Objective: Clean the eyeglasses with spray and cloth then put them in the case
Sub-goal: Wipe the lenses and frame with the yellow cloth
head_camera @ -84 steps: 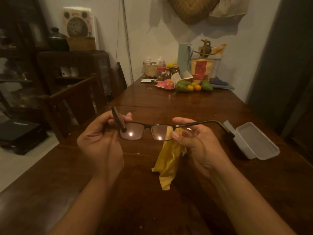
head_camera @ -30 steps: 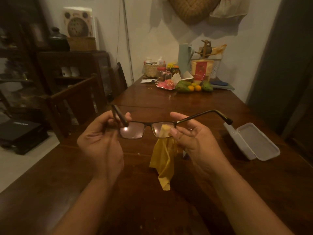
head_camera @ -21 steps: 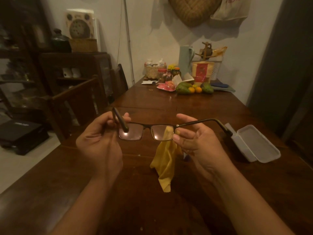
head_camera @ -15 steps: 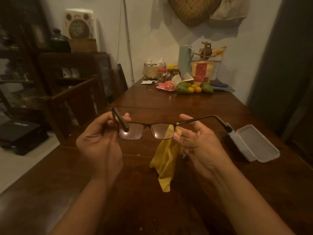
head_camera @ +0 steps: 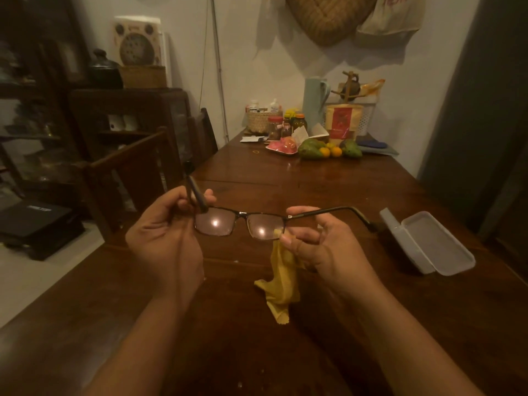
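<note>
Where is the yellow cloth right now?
In the head view, the soft yellow cleaning cloth hangs from the right hand, just right of centre, pinched at a lens of the dark-framed eyeglasses, above the brown wooden table.

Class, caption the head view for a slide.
The left hand and right hand hold eyeglasses over the table; right pinches yellow cloth; case lies open.

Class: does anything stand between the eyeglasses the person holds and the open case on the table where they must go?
Nothing visible does. The dark-framed eyeglasses are held left of the open pale plastic case; the yellow cloth pinched in the right hand hangs below them, not toward the case.
</note>
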`<action>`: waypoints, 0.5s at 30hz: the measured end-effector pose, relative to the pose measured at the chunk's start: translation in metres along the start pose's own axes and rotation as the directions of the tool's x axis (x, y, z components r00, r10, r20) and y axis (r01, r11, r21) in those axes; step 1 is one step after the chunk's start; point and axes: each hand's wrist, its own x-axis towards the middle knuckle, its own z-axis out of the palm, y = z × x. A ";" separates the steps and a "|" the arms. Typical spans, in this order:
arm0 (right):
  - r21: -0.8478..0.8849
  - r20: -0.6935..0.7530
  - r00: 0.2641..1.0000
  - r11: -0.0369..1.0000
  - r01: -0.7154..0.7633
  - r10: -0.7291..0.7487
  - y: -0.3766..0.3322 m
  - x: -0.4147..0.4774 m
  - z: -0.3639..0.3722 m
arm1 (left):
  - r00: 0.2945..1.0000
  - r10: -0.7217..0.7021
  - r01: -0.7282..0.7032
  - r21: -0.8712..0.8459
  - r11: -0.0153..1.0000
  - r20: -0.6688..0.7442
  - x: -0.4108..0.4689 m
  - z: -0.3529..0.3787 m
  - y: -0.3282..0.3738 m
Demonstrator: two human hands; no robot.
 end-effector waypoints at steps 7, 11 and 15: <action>-0.311 0.110 0.992 0.950 -0.024 0.061 0.008 0.001 0.004 | 1.000 0.016 -0.015 0.049 0.999 -0.023 0.014 -0.010 -0.001; -0.604 0.220 0.966 0.797 0.025 0.136 0.012 0.001 0.008 | 0.997 0.059 -0.065 0.144 0.987 0.044 0.018 -0.018 -0.005; -0.855 0.290 0.918 0.504 0.123 0.269 0.014 -0.003 0.010 | 0.999 0.020 -0.024 0.166 0.986 0.024 0.024 -0.028 -0.009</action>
